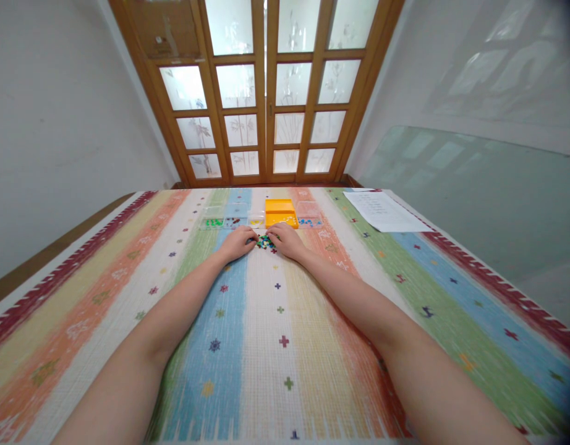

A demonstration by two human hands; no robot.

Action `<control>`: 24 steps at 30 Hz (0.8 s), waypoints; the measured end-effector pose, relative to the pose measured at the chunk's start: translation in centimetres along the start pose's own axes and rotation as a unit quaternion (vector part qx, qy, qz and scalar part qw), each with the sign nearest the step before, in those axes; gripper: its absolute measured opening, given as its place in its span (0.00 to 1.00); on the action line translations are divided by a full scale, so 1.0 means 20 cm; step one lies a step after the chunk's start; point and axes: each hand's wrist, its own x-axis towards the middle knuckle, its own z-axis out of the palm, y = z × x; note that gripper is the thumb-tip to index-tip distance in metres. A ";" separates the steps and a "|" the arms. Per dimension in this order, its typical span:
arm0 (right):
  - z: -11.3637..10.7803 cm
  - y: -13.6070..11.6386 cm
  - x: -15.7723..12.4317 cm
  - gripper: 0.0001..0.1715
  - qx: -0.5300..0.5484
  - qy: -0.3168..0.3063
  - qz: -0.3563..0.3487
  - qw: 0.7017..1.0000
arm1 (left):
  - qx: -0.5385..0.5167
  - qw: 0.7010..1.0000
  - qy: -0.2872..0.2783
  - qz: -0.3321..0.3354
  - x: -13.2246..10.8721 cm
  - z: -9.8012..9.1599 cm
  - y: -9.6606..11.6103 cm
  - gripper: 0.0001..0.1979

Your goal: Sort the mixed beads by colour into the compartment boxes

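Observation:
A small pile of mixed green, blue, yellow, white and dark pieces point(266, 241) lies on the striped tablecloth between my hands. My left hand point(239, 243) rests at the pile's left edge, fingers curled together. From the right, my right hand point(285, 239) reaches to the pile with its fingers bent down. Whatever the fingertips hold is too small to make out. Just behind stand clear boxes of sorted pieces: green pieces point(214, 222), dark red pieces point(233, 221), yellow pieces point(256, 222) and blue pieces point(309, 222). An open orange box point(280, 206) holds white pieces.
The striped cloth point(266, 346) covers the table. White printed paper point(382, 211) lies at the far right. Beyond the table stand wooden doors with glass panes point(238, 86). A pale glass panel point(480, 210) leans along the right wall.

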 end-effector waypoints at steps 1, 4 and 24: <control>0.00 0.00 0.00 0.13 -0.001 -0.001 0.000 1.000 | -0.004 1.000 0.005 -0.002 0.00 0.00 0.00 0.10; 0.00 0.00 0.00 0.14 -0.004 -0.001 -0.002 1.000 | -0.027 0.999 0.030 -0.028 0.00 0.00 -0.01 0.10; -0.01 -0.01 -0.01 0.14 0.005 -0.011 0.002 1.000 | -0.190 0.878 0.359 -0.254 -0.05 -0.08 -0.42 0.13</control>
